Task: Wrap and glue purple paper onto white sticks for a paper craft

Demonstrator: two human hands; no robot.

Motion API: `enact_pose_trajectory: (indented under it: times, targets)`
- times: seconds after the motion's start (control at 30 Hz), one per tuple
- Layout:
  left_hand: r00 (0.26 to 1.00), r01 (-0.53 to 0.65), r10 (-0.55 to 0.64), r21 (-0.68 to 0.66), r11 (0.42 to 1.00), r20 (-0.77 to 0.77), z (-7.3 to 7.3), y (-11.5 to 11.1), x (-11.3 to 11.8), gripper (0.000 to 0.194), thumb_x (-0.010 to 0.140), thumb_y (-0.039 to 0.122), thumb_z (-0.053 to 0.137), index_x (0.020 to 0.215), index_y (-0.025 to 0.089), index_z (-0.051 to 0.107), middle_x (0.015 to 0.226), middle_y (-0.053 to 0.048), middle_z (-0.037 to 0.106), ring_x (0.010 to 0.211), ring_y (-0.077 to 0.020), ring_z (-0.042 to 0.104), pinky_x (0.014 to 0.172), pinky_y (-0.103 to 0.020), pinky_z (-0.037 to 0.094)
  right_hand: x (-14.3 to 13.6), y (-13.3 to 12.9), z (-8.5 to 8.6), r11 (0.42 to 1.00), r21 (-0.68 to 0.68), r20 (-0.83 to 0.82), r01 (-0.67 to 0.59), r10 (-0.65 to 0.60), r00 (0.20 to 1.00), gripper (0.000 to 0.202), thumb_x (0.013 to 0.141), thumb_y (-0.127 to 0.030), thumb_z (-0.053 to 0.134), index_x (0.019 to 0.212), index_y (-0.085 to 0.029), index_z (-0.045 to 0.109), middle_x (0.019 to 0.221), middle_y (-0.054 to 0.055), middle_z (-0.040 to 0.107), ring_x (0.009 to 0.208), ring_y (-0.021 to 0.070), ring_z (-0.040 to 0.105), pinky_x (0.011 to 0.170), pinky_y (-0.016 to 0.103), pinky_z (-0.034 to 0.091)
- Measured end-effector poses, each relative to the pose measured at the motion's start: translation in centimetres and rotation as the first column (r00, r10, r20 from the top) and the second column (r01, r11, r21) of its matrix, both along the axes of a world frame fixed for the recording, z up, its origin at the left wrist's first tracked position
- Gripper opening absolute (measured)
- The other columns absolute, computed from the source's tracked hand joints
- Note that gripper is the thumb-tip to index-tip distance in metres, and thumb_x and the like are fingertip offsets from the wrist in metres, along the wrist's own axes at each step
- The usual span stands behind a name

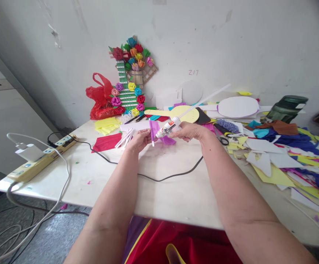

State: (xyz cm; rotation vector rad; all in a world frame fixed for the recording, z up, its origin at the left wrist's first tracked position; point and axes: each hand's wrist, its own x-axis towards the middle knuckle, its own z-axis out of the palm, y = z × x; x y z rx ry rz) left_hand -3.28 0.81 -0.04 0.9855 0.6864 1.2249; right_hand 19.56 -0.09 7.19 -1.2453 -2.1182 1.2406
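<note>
My left hand [141, 140] is closed on a thin white stick [153, 143] with purple crepe paper [154, 127] along it. A white hot glue gun [168, 128] is gripped in my right hand [190, 132], its nozzle pointing left, close to the stick and paper. From the back of the gun a long translucent glue stick [211, 96] sticks out up and to the right. More purple paper lies behind and below the gun. Left of my left hand are several white sticks [125, 138] and a red crepe paper piece [107, 142].
A black cord [159, 180] crosses the table [175, 200]. At left is a power strip [41, 158] with a white charger [29, 151]. Paper flower crafts [129, 88] lean on the wall beside a red bag [100, 97]. Scissors [224, 140], paper scraps [269, 157] and a green bottle [287, 109] sit right.
</note>
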Motion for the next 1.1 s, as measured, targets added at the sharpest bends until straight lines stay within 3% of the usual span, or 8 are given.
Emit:
enact_pose_trajectory:
  times: [0.43,0.6,0.7,0.83,0.93,1.0,1.1]
  targets:
    - [1.0,-0.004,0.004,0.004,1.0,0.005,-0.1,0.0,-0.1,0.01,0.076,0.017,0.054,0.074,0.008,0.059,0.063,-0.008,0.065,0.061,-0.0172,0.063,0.072,-0.037,0.052,0.2,0.4,-0.3,1.0,0.009,0.031,-0.007,0.006,0.999,0.046,0.053,-0.053,0.073,0.068,-0.015,0.051,0.05,-0.004,0.043,0.036,0.004,0.033,0.034,0.02,0.027]
    - [1.0,-0.027,0.027,0.0,1.0,0.008,-0.2,0.1,-0.1,0.011,0.077,0.015,0.052,0.075,0.008,0.06,0.065,-0.009,0.065,0.062,-0.0172,0.064,0.07,-0.035,0.052,0.6,0.3,0.0,1.0,0.013,-0.042,-0.014,0.015,0.999,0.043,0.056,-0.051,0.072,0.067,-0.015,0.051,0.047,-0.004,0.042,0.035,0.0043,0.032,0.034,0.021,0.027]
    - [0.999,-0.036,0.036,-0.009,0.999,-0.011,-0.1,0.1,-0.1,0.012,0.078,0.014,0.051,0.077,0.007,0.061,0.068,-0.01,0.066,0.063,-0.0169,0.064,0.067,-0.032,0.052,1.0,0.5,0.0,0.995,0.077,-0.167,0.057,-0.043,0.985,0.04,0.061,-0.05,0.069,0.069,-0.014,0.053,0.044,-0.005,0.04,0.034,0.0046,0.031,0.034,0.021,0.026]
    - [0.999,-0.019,0.018,-0.02,1.0,-0.029,-0.2,0.1,-0.2,0.011,0.078,0.014,0.053,0.077,0.007,0.062,0.068,-0.009,0.067,0.065,-0.0154,0.064,0.066,-0.028,0.052,1.7,1.6,-1.0,0.928,0.208,-0.286,0.308,-0.243,0.927,0.037,0.066,-0.048,0.064,0.073,-0.012,0.057,0.046,-0.004,0.041,0.037,0.0063,0.033,0.038,0.022,0.03]
    - [0.999,-0.011,0.01,-0.022,1.0,-0.049,-0.3,0.2,-0.3,0.011,0.077,0.015,0.054,0.079,0.007,0.062,0.069,-0.01,0.067,0.065,-0.0155,0.064,0.067,-0.028,0.051,2.2,2.8,-2.4,0.821,0.402,-0.163,0.405,-0.37,0.914,0.032,0.066,-0.041,0.064,0.085,-0.015,0.06,0.063,0.001,0.058,0.052,0.0118,0.049,0.048,0.023,0.037]
    - [0.998,-0.015,0.014,-0.017,1.0,-0.057,-0.3,0.2,-0.3,0.011,0.076,0.016,0.055,0.079,0.007,0.062,0.07,-0.01,0.067,0.066,-0.0157,0.064,0.068,-0.029,0.051,2.4,3.3,-3.3,0.771,0.537,0.05,0.342,-0.434,0.9,0.03,0.066,-0.037,0.063,0.088,-0.017,0.062,0.077,0.004,0.064,0.068,0.017,0.056,0.058,0.025,0.04]
    - [0.998,-0.012,0.012,0.0,1.0,-0.064,-0.4,0.3,-0.4,0.012,0.076,0.017,0.056,0.079,0.007,0.062,0.07,-0.01,0.066,0.066,-0.0158,0.063,0.069,-0.03,0.051,2.6,3.6,-4.5,0.774,0.599,0.364,0.204,-0.49,0.792,0.03,0.068,-0.037,0.057,0.092,-0.021,0.063,0.091,0.008,0.066,0.082,0.0243,0.059,0.066,0.031,0.041]
